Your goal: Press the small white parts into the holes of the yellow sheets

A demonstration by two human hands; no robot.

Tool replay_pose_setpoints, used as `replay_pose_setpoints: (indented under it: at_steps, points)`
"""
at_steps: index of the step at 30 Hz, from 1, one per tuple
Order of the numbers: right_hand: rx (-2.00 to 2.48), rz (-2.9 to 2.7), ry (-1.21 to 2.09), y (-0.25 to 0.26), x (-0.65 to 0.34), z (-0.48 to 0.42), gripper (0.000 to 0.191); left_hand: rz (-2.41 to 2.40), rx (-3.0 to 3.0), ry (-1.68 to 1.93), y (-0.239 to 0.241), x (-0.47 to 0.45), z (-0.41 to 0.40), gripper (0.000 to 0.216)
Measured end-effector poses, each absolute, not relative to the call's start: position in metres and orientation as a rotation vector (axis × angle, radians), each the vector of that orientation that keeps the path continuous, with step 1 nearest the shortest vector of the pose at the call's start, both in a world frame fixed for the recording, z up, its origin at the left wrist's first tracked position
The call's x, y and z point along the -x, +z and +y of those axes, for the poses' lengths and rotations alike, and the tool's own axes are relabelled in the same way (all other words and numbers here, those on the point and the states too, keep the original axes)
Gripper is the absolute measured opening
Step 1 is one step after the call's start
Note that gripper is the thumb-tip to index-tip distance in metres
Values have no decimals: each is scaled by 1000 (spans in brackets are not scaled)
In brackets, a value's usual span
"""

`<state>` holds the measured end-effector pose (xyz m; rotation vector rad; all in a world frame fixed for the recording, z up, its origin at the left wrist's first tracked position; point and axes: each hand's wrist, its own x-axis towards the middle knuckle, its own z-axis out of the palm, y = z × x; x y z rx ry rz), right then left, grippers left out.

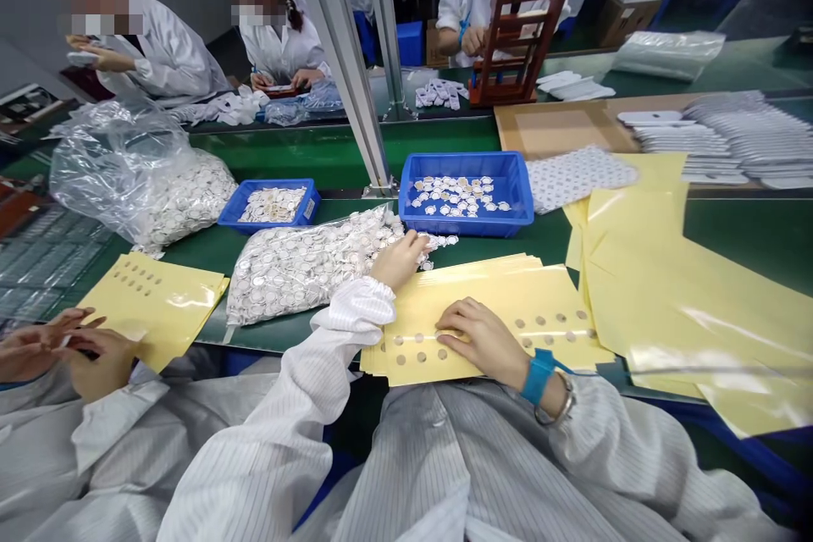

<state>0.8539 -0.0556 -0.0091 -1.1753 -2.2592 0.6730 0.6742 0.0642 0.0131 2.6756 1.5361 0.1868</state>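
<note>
My left hand (400,261) reaches over the small loose white pieces (438,244) by the mouth of a clear plastic bag (298,271) full of similar pieces. Its fingers are bent and drawn together; what lies between the fingertips is hidden. A stack of yellow sheets (483,279) lies in front of me, with rows of small round greyish discs (539,321) on the top one. On that sheet rests my right hand (486,339), palm down and fingers extended, among the discs. A blue band (539,376) circles the right wrist.
Behind the stack stands a blue tray (467,224) of white pieces, with a smaller blue tray (270,224) to its left. Large yellow sheets (717,296) overlap on the right. A metal post (346,59) rises behind. At left, a co-worker's hands (95,360) are beside another yellow sheet (171,296).
</note>
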Motion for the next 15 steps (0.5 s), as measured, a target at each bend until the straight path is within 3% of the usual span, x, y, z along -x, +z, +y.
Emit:
replay_pose_setpoints:
  at_steps: [6, 15]
  points:
    - [1239, -2161, 770, -16, -846, -51, 7, 1402, -2670, 307, 10, -683, 67, 29]
    - [1168, -2047, 836, -18, -850, -51, 4, 1453, -2183, 633, 22, -680, 64, 34]
